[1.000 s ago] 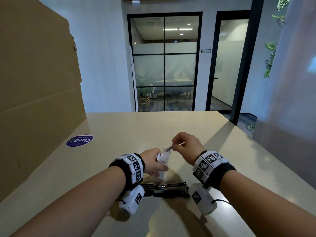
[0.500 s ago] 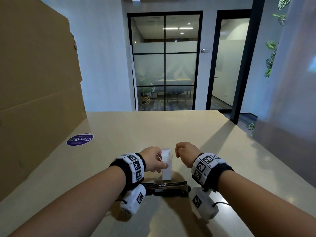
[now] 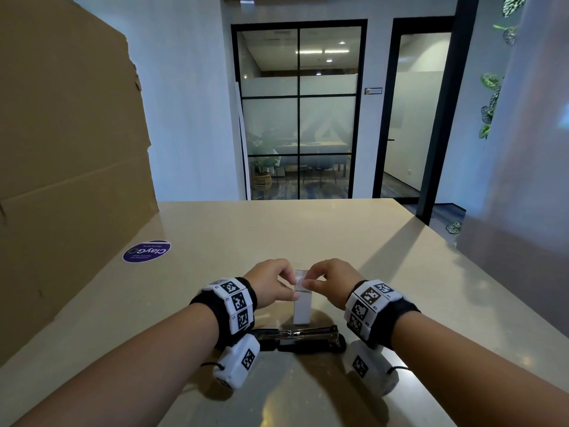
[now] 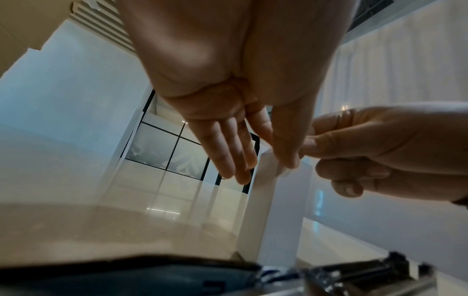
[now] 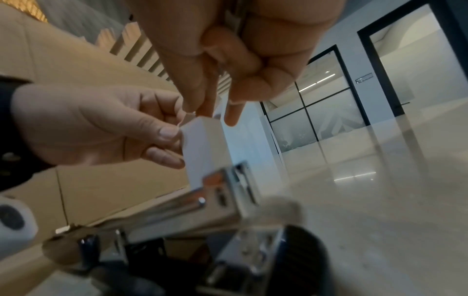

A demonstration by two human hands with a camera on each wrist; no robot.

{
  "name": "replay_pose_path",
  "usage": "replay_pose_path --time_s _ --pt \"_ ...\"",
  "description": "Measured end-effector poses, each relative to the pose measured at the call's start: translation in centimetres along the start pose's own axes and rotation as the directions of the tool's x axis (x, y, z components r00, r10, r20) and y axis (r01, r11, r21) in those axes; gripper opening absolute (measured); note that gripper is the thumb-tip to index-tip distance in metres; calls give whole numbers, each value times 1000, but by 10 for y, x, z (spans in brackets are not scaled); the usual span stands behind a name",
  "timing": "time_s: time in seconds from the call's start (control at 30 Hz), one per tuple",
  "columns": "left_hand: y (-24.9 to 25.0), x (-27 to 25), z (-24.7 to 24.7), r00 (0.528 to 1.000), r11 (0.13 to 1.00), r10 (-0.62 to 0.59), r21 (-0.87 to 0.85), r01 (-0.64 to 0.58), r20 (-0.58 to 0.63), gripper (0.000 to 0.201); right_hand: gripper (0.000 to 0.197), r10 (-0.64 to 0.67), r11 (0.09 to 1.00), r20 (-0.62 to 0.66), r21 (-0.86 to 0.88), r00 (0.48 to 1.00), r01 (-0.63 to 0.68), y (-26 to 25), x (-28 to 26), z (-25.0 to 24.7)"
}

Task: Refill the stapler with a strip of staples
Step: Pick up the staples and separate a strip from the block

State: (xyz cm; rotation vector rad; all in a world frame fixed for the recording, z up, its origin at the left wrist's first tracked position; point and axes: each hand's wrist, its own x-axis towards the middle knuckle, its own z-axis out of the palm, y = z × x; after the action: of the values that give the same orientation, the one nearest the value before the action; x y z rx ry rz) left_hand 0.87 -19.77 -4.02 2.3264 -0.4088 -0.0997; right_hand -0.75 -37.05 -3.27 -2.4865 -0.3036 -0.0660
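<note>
Lying open nearest me on the table (image 3: 308, 235), the stapler (image 3: 300, 338) shows its metal channel. Just behind it stands the white box (image 3: 302, 309); my left hand (image 3: 271, 286) and right hand (image 3: 331, 280) both pinch its top, fingertips together on the flap.

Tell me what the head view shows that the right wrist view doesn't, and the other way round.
Only the head view shows the purple round sticker on the table, both wrist bands, and the whole layout: the small white box standing upright just beyond the opened stapler. Only the right wrist view shows the stapler's metal channel up close, and a thin pale strip tucked inside the curled right hand; I cannot confirm that it is staples. Both show the left hand and the right hand pinching at the top of the box.
</note>
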Motion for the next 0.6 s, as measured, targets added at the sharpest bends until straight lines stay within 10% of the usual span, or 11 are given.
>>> replay_pose_path --time_s 0.3,0.6 --pt "2 2 2 998 997 55 58 -56 19 21 34 11 997 -62 77 998 -6 2 -1 2" --pt "5 -1 -1 1000 1000 -14 4 14 18 44 12 -47 998 1 -45 999 47 -1 0 -1"
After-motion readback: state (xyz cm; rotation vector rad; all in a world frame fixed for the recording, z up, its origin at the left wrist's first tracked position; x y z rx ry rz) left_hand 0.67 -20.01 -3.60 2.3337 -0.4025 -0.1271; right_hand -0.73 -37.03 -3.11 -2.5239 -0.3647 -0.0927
